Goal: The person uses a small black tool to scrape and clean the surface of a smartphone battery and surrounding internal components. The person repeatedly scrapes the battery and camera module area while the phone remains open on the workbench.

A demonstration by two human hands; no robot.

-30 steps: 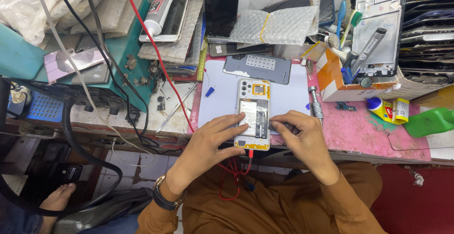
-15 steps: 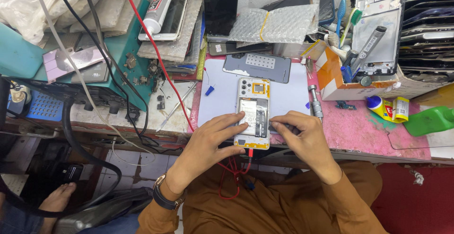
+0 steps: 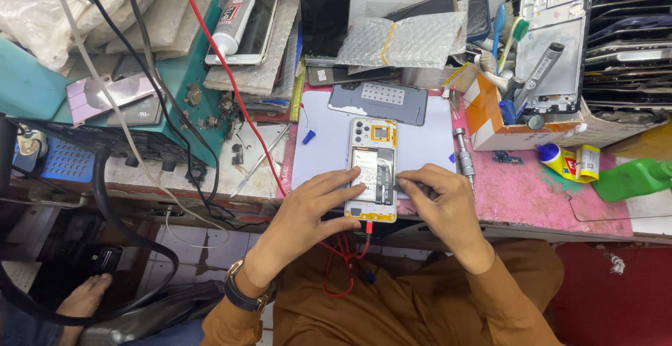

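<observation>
This was a phone repair workshop: an opened phone [image 3: 372, 171], spare screens [image 3: 630, 45], a screwdriver [image 3: 462, 156] and cables [image 3: 210, 66] crowded the cluttered bench [image 3: 532, 192].

Opened phone [image 3: 372, 171] lies on a mat [image 3: 323, 151] at the worktop's [image 3: 521, 192] near edge. Left hand [image 3: 311, 209] rests on its left side, right hand [image 3: 441, 199] on its right. Back cover [image 3: 378, 102] lies behind it; screwdriver [image 3: 462, 156] right of the mat; box [image 3: 493, 118] farther right.
</observation>
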